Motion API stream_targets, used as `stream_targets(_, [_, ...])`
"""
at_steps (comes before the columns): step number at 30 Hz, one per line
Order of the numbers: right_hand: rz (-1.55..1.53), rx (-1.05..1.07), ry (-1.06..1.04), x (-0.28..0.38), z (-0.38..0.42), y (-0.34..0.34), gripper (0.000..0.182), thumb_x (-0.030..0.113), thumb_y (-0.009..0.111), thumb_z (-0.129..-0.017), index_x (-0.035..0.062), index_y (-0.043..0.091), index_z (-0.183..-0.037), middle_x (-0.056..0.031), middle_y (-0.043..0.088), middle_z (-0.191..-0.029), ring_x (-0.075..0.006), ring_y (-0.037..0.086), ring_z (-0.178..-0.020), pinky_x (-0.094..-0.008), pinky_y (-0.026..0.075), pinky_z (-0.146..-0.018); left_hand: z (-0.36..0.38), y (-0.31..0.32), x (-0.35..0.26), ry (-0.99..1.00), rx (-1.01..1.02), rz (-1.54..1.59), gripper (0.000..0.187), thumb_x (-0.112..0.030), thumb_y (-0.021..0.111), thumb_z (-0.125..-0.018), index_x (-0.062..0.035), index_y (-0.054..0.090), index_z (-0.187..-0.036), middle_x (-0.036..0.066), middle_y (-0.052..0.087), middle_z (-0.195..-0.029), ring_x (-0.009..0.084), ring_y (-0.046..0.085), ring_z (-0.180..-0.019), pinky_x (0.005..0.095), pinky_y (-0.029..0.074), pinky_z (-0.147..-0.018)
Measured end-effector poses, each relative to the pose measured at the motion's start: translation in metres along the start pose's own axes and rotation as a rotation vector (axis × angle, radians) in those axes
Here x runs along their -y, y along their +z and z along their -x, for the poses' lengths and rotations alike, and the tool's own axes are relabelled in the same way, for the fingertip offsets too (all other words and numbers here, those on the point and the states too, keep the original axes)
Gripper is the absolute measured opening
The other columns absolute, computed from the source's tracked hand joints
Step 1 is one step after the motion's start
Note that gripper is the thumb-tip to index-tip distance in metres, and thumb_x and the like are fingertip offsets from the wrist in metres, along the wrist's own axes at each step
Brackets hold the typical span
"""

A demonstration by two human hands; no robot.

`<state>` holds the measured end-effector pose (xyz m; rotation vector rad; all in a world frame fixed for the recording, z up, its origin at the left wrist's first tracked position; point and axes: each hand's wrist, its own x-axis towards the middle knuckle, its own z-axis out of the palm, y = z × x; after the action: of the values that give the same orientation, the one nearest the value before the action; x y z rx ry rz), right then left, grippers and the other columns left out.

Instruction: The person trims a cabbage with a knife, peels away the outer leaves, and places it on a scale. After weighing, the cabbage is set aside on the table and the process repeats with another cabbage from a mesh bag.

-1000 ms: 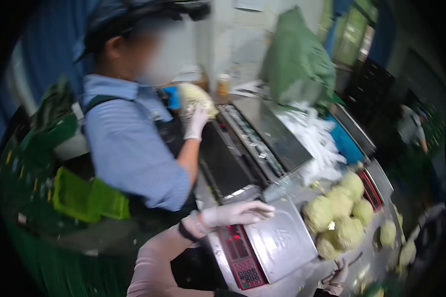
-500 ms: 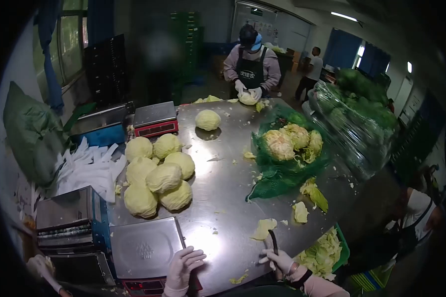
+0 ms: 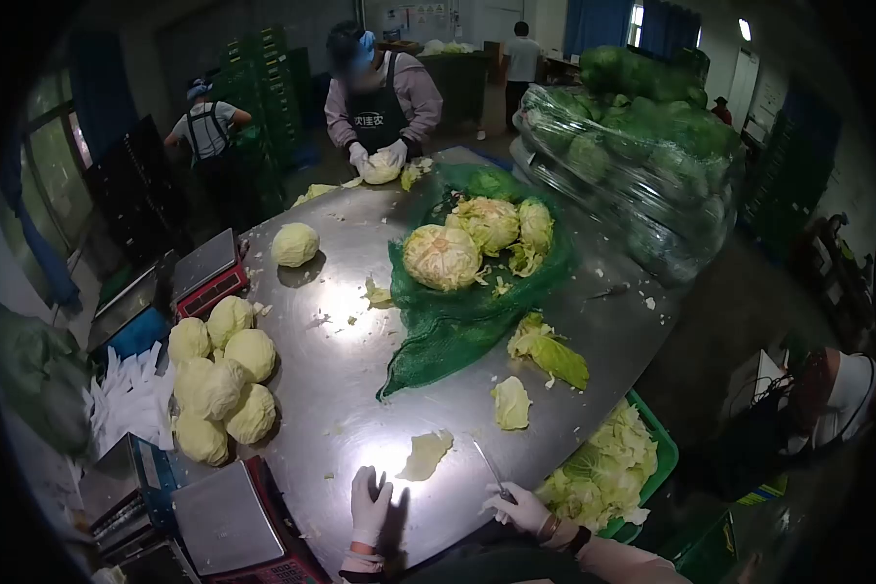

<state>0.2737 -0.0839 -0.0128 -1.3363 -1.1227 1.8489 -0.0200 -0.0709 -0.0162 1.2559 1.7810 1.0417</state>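
Observation:
My right hand (image 3: 523,510), in a white glove, grips a knife (image 3: 491,463) whose thin blade points away from me over the metal table. My left hand (image 3: 370,504), gloved too, holds nothing; its fingers are raised and the thumb stands apart. A pale loose cabbage leaf (image 3: 426,456) lies just beyond it, and another leaf (image 3: 511,403) is farther out. To the left are several peeled cabbages (image 3: 207,387) in a pile. Untrimmed cabbages (image 3: 442,257) rest on an opened green mesh bag (image 3: 448,343) in the middle of the table.
A scale (image 3: 226,521) stands at the front left, another scale (image 3: 207,268) farther back. A green crate (image 3: 664,453) of leaves sits by the right edge. Across the table a co-worker (image 3: 380,102) handles a cabbage. Wrapped mesh bags (image 3: 633,165) stand behind. One cabbage (image 3: 295,244) lies alone.
My view has turned right, so the table's contents appear farther left. My left hand has moved away from the front scale. The knife in my right hand now shows its blade pointing forward.

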Motion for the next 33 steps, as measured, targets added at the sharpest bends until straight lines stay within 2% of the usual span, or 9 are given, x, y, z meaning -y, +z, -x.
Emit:
stream_targets(4, [0.125,-0.102,-0.196,0.043,-0.050,-0.048,0.029,0.013,0.058,-0.087,0.0004,0.055,-0.113,-0.0010,0.059,-0.077,-0.0072,0.054,-0.063,-0.0208,0.044,-0.059,-0.019,0.095,0.011,0.384,0.017,-0.649,0.069,-0.035,0.068,-0.073,0.0036,0.043,-0.125,0.028,0.036,-0.130,0.0397,0.034,-0.123,0.0416,0.031,-0.101])
stream_targets(5, [0.097,-0.089,-0.196,0.049,-0.068,-0.062,0.029,0.013,0.058,-0.087,0.0004,0.055,-0.113,-0.0010,0.059,-0.077,-0.0072,0.054,-0.063,-0.0208,0.044,-0.059,-0.028,0.107,-0.063,0.515,0.329,-0.477,0.067,-0.039,0.067,-0.074,0.0010,0.046,-0.123,0.024,0.043,-0.124,0.0399,0.041,-0.114,0.0428,0.034,-0.095])
stream_targets(8, [0.242,-0.215,-0.394,0.059,-0.100,-0.094,0.030,0.011,0.059,-0.086,0.0010,0.055,-0.114,0.0004,0.055,-0.077,-0.0053,0.051,-0.064,-0.0197,0.043,-0.059,-0.019,0.178,-0.042,0.647,0.750,-0.282,0.060,-0.044,0.058,-0.083,-0.0031,0.047,-0.126,0.020,0.046,-0.126,0.0394,0.041,-0.117,0.0426,0.032,-0.100])
stream_targets(12, [-0.093,-0.313,-0.297,0.063,-0.107,-0.116,0.035,0.002,0.059,-0.082,0.0002,0.053,-0.116,0.0006,0.053,-0.074,-0.0040,0.047,-0.061,-0.0176,0.040,-0.054,-0.036,0.163,-0.078,0.305,0.893,-0.040,0.053,-0.034,0.054,-0.089,-0.0017,0.043,-0.129,0.019,0.047,-0.129,0.0316,0.044,-0.120,0.0348,0.032,-0.103])
stream_targets(17, [-0.022,-0.273,-0.151,0.098,-0.107,-0.148,0.031,0.002,0.059,-0.082,-0.0006,0.052,-0.113,-0.0032,0.060,-0.076,-0.0062,0.049,-0.048,-0.0186,0.041,-0.045,-0.104,0.073,-0.122,-0.034,0.708,-0.030,0.051,-0.034,0.052,-0.091,-0.0006,0.044,-0.128,0.016,0.050,-0.128,0.0243,0.048,-0.118,0.0330,0.038,-0.099])
stream_targets(18, [0.012,-0.234,-0.181,0.125,-0.112,-0.154,0.029,0.004,0.057,-0.083,-0.0011,0.053,-0.112,-0.0036,0.060,-0.076,-0.0066,0.050,-0.048,-0.0184,0.041,-0.045,-0.129,0.058,-0.120,0.248,0.631,-0.074,0.051,-0.034,0.052,-0.091,-0.0016,0.044,-0.129,0.016,0.049,-0.129,0.0240,0.048,-0.118,0.0331,0.040,-0.098])
stream_targets(24, [-0.003,-0.243,-0.468,0.251,-0.242,-0.195,0.030,0.011,0.057,-0.086,-0.0031,0.052,-0.112,-0.0071,0.061,-0.083,-0.0089,0.057,-0.065,-0.0204,0.046,-0.055,-0.209,0.017,-0.191,0.150,0.239,0.355,0.040,-0.028,0.049,-0.094,-0.0027,0.047,-0.125,0.010,0.057,-0.117,0.0172,0.052,-0.108,0.0297,0.041,-0.092])
stream_targets(28, [0.298,-0.155,-0.559,0.270,-0.342,-0.177,0.045,0.014,0.061,-0.084,-0.0060,0.047,-0.122,-0.0111,0.060,-0.110,-0.0184,0.058,-0.100,-0.0289,0.044,-0.087,-0.213,0.045,-0.178,0.027,0.389,0.439,0.042,-0.029,0.047,-0.094,-0.0032,0.045,-0.127,0.011,0.055,-0.119,0.0171,0.054,-0.106,0.0284,0.042,-0.090])
stream_targets(33, [0.558,-0.175,-0.562,0.298,-0.456,-0.171,0.040,0.033,0.061,-0.080,0.0040,0.058,-0.108,-0.0139,0.063,-0.088,-0.0264,0.058,-0.078,-0.0327,0.045,-0.074,-0.239,0.050,-0.163,-0.122,0.411,0.482,0.041,-0.028,0.044,-0.095,-0.0029,0.043,-0.128,0.012,0.055,-0.119,0.0203,0.055,-0.107,0.0300,0.042,-0.090])
